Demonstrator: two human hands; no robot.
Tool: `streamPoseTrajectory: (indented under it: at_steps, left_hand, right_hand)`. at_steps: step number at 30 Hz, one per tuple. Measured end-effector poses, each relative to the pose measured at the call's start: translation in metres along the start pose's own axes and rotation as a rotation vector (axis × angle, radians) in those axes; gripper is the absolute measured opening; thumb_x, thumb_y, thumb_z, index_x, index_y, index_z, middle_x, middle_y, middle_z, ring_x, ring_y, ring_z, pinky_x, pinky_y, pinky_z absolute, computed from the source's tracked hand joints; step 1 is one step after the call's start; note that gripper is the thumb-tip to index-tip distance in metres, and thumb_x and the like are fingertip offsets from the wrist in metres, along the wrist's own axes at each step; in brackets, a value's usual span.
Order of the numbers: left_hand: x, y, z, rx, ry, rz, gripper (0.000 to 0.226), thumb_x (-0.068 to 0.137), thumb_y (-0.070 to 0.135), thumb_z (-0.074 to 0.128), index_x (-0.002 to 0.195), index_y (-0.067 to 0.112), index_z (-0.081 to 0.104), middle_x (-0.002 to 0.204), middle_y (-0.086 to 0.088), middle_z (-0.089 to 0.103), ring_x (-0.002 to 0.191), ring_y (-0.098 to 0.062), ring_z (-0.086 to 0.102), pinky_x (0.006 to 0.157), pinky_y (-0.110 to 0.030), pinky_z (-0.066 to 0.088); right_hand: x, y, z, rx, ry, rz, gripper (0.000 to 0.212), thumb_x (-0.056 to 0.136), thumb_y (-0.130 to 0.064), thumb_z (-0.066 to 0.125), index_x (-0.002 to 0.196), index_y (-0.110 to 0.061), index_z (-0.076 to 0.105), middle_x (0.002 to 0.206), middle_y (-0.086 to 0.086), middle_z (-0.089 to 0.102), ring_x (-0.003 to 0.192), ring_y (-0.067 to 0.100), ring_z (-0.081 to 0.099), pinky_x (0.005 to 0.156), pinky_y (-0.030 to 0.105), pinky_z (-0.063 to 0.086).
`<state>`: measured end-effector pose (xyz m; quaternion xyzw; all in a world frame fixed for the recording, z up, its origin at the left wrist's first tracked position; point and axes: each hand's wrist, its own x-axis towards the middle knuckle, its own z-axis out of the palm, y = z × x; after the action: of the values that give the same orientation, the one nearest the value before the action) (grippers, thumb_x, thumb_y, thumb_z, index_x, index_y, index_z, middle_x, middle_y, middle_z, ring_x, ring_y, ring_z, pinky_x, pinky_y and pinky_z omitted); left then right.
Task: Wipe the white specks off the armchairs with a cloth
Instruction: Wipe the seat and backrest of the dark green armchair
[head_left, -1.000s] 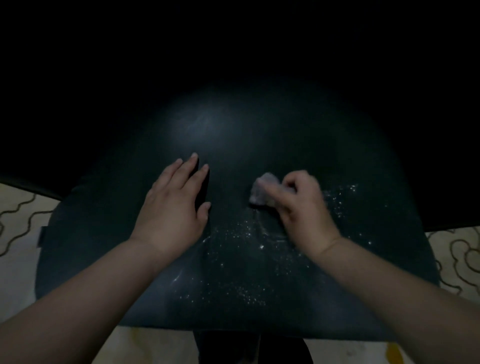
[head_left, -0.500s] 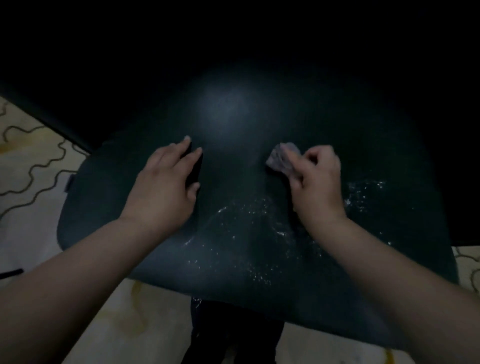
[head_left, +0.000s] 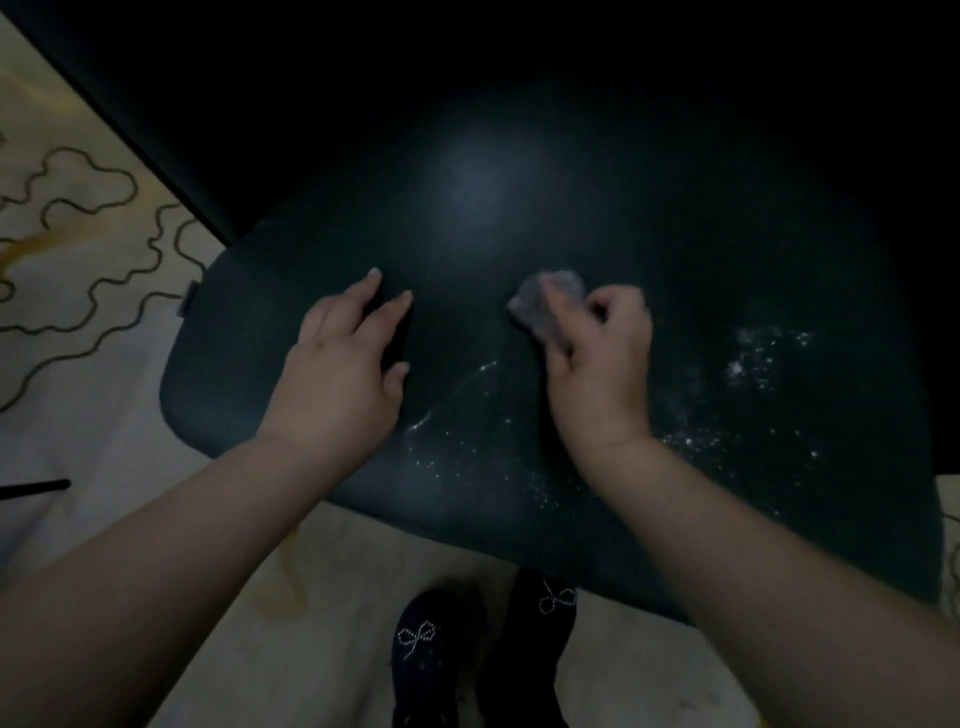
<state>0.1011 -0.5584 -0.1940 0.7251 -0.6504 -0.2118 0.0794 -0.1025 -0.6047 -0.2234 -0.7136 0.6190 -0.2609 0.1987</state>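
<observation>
A dark green armchair seat cushion (head_left: 519, 218) fills the middle of the head view. White specks (head_left: 467, 447) lie scattered over its near part, with a denser patch of specks (head_left: 753, 358) to the right. My right hand (head_left: 602, 364) grips a small bunched grey cloth (head_left: 545, 304) and presses it on the cushion above the specks. My left hand (head_left: 343, 364) rests flat on the cushion to the left, fingers straight.
A pale floor (head_left: 78, 312) with dark wavy lines lies left of and below the chair. My two dark shoes (head_left: 431, 654) with bow trim stand at the cushion's near edge. The chair's back is lost in darkness.
The view has tilted down and turned, so the shoes and more floor show. My right hand has kept the cloth on the cushion and shifted slightly; my left hand stays flat.
</observation>
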Motion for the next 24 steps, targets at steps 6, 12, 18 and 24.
streamPoseTrajectory:
  at_steps: [6, 12, 18, 24]
  left_hand:
    - [-0.016, -0.012, 0.005, 0.005, 0.055, 0.02, 0.06, 0.085, 0.006, 0.065, 0.141, 0.013, 0.046, 0.151, -0.011, 0.033, 0.135, -0.032, 0.029, 0.111, -0.034, 0.021]
    - [-0.022, -0.021, 0.008, 0.009, 0.078, 0.039, 0.058, 0.084, 0.005, 0.066, 0.139, 0.011, 0.049, 0.148, -0.014, 0.038, 0.13, -0.035, 0.034, 0.11, -0.031, 0.019]
    - [-0.034, -0.029, 0.009, -0.002, 0.108, -0.014, 0.059, 0.085, 0.009, 0.065, 0.141, 0.014, 0.046, 0.15, -0.01, 0.035, 0.133, -0.032, 0.031, 0.111, -0.036, 0.022]
    - [-0.056, -0.046, 0.009, 0.02, 0.129, -0.082, 0.062, 0.084, 0.009, 0.067, 0.142, 0.013, 0.045, 0.149, -0.012, 0.036, 0.131, -0.032, 0.032, 0.111, -0.029, 0.016]
  right_hand:
    - [-0.027, 0.012, -0.015, -0.04, -0.193, -0.304, 0.047, 0.079, 0.002, 0.07, 0.122, -0.018, 0.066, 0.093, 0.019, 0.052, 0.083, 0.035, 0.048, 0.071, 0.046, 0.049]
    - [-0.005, -0.017, 0.013, 0.004, -0.044, -0.104, 0.052, 0.083, 0.003, 0.063, 0.127, -0.024, 0.061, 0.103, 0.016, 0.047, 0.095, 0.03, 0.044, 0.083, 0.039, 0.045]
    - [-0.043, -0.005, -0.004, -0.039, -0.258, -0.383, 0.045, 0.082, -0.001, 0.069, 0.122, -0.021, 0.066, 0.093, 0.018, 0.052, 0.083, 0.033, 0.047, 0.07, 0.043, 0.048]
    - [-0.034, -0.043, 0.029, 0.006, -0.116, -0.191, 0.054, 0.08, 0.004, 0.066, 0.126, -0.024, 0.062, 0.101, 0.017, 0.049, 0.091, 0.03, 0.045, 0.078, 0.044, 0.048]
